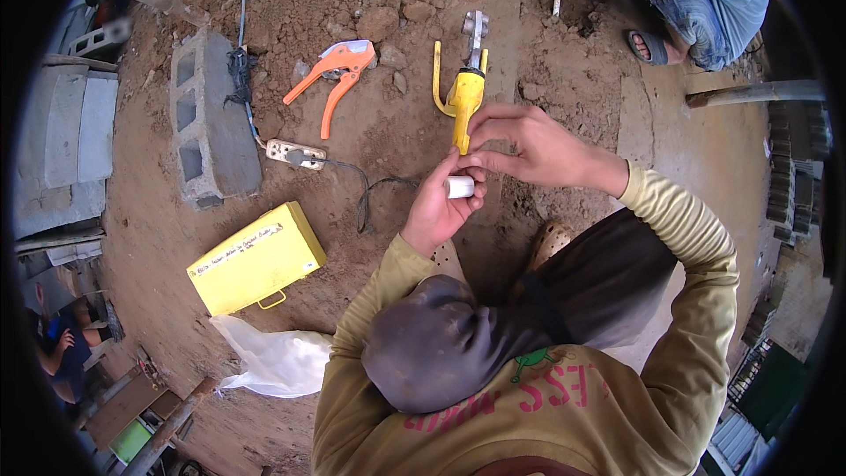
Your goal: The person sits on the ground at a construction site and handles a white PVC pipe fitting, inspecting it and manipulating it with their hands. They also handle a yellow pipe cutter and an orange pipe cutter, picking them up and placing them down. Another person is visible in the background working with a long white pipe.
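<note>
Lap: As the person leans forward, a dark-trousered knee rises between two olive sleeves; the other leg angles off to the right.
Left hand: The left hand has its fingers closed around a short white cylinder, whose end shows beside the thumb, just in front of the yellow tool.
Right hand: The right hand reaches across with bent fingers, its tips close to those of the left; whether they grip anything cannot be told.
Footwear: A tan, holed shoe shows beyond the knees.
Yellow tool: Just past the hands, the yellow tool points its metal head away from the person; the right fingers overlap its near end in this view, so contact is unclear.
Left of the knees: A white plastic bag lies crumpled on brown soil, near a yellow case with a wire handle.
Power: A dark plug sits in a pale socket strip, its cord running toward the hands.
Farther left: A hollow concrete block lies beside the strip; an orange-handled cutter rests spread on the soil.
Far right: Another person in a light-blue top and sandals crouches near a metal pole.
</note>
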Available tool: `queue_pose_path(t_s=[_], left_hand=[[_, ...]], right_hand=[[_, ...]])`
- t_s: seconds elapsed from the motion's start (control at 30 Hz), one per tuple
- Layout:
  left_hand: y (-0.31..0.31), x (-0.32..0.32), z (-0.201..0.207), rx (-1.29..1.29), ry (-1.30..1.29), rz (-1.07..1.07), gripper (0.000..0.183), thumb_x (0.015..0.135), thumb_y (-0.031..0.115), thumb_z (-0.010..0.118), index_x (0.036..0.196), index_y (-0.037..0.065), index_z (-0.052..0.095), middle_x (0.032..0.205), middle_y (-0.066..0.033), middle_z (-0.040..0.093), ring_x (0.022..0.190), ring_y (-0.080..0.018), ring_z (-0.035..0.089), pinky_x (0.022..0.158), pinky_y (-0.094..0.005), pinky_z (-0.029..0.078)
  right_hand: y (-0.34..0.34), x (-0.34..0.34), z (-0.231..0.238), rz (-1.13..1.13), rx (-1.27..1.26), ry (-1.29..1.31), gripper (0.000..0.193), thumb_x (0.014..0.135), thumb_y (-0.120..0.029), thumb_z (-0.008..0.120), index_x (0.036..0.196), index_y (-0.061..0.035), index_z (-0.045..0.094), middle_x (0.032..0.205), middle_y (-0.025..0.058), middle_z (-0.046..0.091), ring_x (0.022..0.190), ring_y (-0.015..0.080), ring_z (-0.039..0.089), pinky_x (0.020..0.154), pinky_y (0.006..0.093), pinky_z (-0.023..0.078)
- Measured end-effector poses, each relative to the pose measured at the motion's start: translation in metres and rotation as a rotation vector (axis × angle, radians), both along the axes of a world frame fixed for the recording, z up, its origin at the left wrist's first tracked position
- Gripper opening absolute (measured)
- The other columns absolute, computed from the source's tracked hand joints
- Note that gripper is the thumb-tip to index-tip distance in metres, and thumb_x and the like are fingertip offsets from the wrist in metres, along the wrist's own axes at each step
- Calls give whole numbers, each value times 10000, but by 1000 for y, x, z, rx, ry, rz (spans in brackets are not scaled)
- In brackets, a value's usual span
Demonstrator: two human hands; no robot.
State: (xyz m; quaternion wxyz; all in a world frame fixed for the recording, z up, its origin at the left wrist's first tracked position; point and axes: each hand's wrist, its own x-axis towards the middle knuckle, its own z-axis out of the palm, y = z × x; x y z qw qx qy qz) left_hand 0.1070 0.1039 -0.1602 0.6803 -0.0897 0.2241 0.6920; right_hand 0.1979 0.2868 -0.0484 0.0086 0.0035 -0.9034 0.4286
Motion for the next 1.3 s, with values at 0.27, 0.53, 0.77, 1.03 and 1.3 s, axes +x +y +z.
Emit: queue_pose_path(t_s=[0.27,0.53,0.77,1.03,1.3], left_hand=[[-31,-3,-17,-171,124,173,223,1002,232,538,1080,38,615,715,-13,520,684,-144,526,554,-255,398],[-55,11,-46,-252,333,176,217,1000,154,546,1188,60,603,919,-17,611,776,-93,589,648,-237,486],[-36,-44,-43,-434,854,205,228,957,157,634,1151,38,619,894,-22,652,606,-49,525,520,-207,434],[-10,-155,-54,-657,1673,230,224,928,171,639,1091,18,651,875,-88,697,688,-134,615,665,-290,503],[-4,-79,-80,-474,1287,160,166,919,113,638,1040,3,661,822,-75,687,742,-137,658,676,-280,518]], right_hand=[[35,-3,-14,-305,-15,-234,127,864,-84,699,924,16,648,869,155,647,756,318,607,703,393,487],[32,-1,-31,-162,92,-286,202,940,-180,618,973,15,658,901,173,651,809,329,635,718,402,491],[1,15,35,21,446,-240,270,924,-243,616,1055,-8,639,981,148,633,947,350,613,840,433,498],[-23,33,49,-19,480,-193,263,896,-255,641,1045,-39,632,994,113,632,963,313,604,873,418,482],[-31,41,36,12,491,-233,247,887,-253,648,1037,-59,621,989,100,624,953,297,599,873,409,476]])
